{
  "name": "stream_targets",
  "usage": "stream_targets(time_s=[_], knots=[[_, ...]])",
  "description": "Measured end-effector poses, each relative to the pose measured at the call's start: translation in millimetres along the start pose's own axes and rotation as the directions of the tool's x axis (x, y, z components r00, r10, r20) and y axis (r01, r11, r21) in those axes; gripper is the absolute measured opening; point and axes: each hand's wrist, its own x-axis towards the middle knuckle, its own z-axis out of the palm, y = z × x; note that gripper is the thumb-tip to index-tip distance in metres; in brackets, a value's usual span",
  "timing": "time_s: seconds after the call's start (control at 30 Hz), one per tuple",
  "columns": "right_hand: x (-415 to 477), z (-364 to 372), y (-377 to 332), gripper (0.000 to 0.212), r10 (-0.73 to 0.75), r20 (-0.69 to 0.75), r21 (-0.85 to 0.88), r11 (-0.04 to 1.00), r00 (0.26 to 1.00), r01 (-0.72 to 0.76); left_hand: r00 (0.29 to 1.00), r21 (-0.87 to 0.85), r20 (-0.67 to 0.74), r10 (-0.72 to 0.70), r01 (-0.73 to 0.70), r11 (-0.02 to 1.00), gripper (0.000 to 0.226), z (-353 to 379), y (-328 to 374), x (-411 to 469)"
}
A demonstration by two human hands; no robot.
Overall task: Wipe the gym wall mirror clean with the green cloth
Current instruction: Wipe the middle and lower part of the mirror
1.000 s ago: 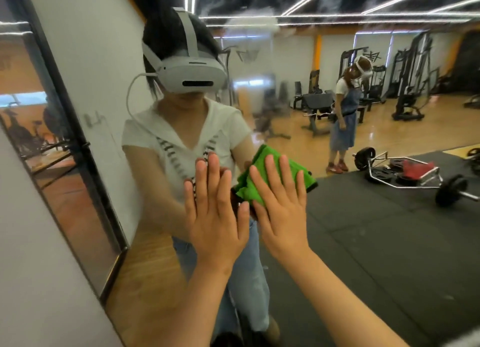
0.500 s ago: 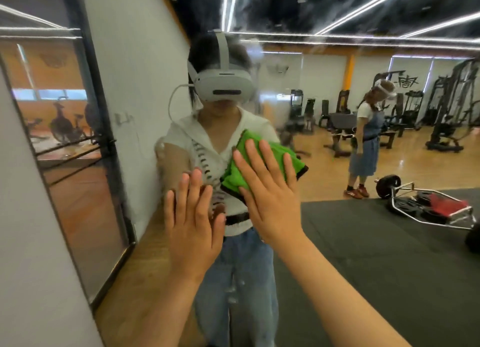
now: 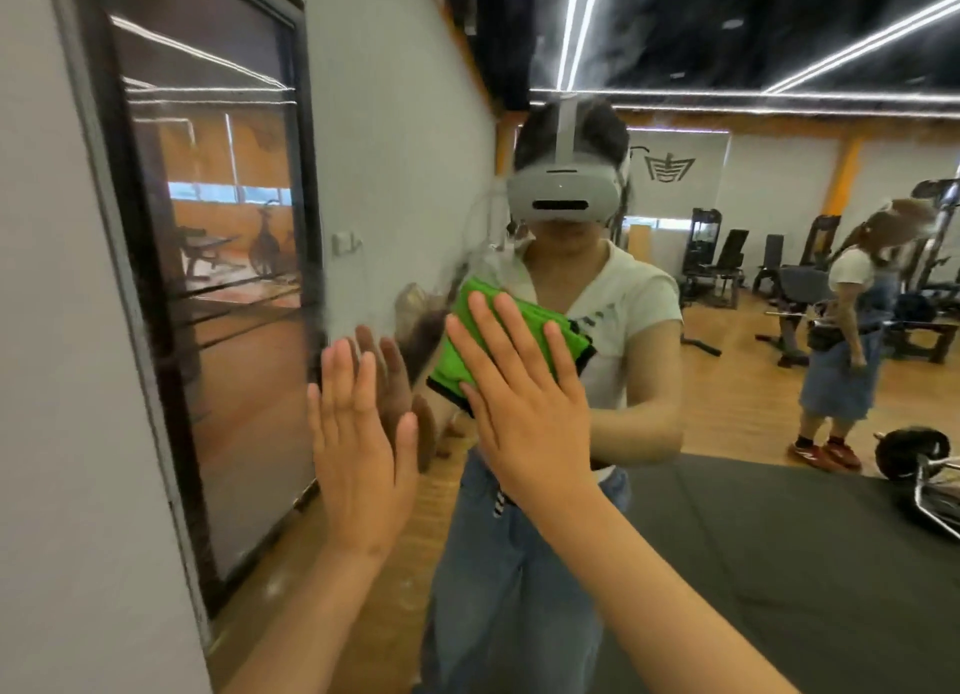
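Right hand (image 3: 519, 402): fingers straight and spread, palm pressing cloth (image 3: 447, 368) flat against mirror (image 3: 779, 563). Cloth bright green, folded into thick pad, dark edging, showing above and left of fingers. Left hand (image 3: 358, 454): flat, empty, on glass just left of cloth.

One view only: a wide-angle camera worn on the head. It faces the wall mirror (image 3: 727, 537) at close range, angled slightly down. The left hand (image 3: 358, 454) and right hand (image 3: 519, 407) enter from the near bottom edge. The headset (image 3: 563, 194) is reflected at centre. A grey wall (image 3: 62, 433) fills the left border.
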Motion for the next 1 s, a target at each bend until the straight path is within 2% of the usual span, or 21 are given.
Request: stream_targets(time_s=[0.17,0.27,0.3,0.4,0.47,0.53,0.63,0.7,0.73,0.83,0.9,0.97,1.0], knots=[[13,-29,52,0.049,0.179,-0.112,0.001,0.984,0.977,-0.180,0.999,-0.055,0.000,0.037,-0.037,0.998,0.063,10,50,21],[34,-32,44,0.051,0.318,-0.144,0.046,0.948,0.937,-0.315,1.000,-0.063,0.017,-0.014,0.015,0.998,0.063,17,64,25],[39,-28,35,0.051,0.310,-0.142,0.065,0.951,0.940,-0.303,1.000,-0.066,0.011,-0.019,0.020,0.998,0.063,22,65,26],[23,-15,7,0.052,0.082,-0.044,0.039,0.996,0.996,-0.080,1.000,-0.064,0.010,0.004,-0.003,0.998,0.065,26,58,23],[12,-11,16,0.054,0.001,-0.042,0.005,1.000,0.999,-0.001,0.999,-0.063,0.020,0.044,-0.043,0.997,0.064,28,53,21],[17,-14,34,0.054,0.029,-0.091,-0.010,1.000,0.995,-0.030,0.997,-0.034,0.026,0.067,-0.067,0.997,0.061,28,49,21],[50,-29,59,0.048,0.199,-0.224,0.013,0.979,0.954,-0.201,0.995,0.015,0.035,0.091,-0.092,0.996,0.063,28,48,20],[71,-32,58,0.048,0.303,-0.261,0.036,0.952,0.916,-0.305,0.994,0.041,0.042,0.098,-0.100,0.994,0.068,28,46,19],[76,-31,50,0.049,0.311,-0.254,0.040,0.949,0.916,-0.312,0.994,0.042,0.044,0.098,-0.100,0.994,0.070,28,46,19],[65,-20,27,0.053,0.125,-0.133,-0.001,0.992,0.983,-0.126,0.993,0.031,0.053,0.108,-0.110,0.993,0.074,28,44,19],[50,-19,31,0.054,-0.002,-0.060,-0.055,0.999,0.998,-0.001,0.992,0.012,0.062,0.114,-0.115,0.993,0.074,27,44,19],[48,-25,48,0.054,-0.017,-0.068,-0.082,0.997,0.998,0.011,0.991,-0.001,0.057,0.124,-0.124,0.992,0.074,26,43,19],[52,-29,56,0.053,0.022,-0.097,-0.086,0.996,0.995,-0.030,0.990,0.001,0.053,0.127,-0.127,0.992,0.073,26,44,20]])
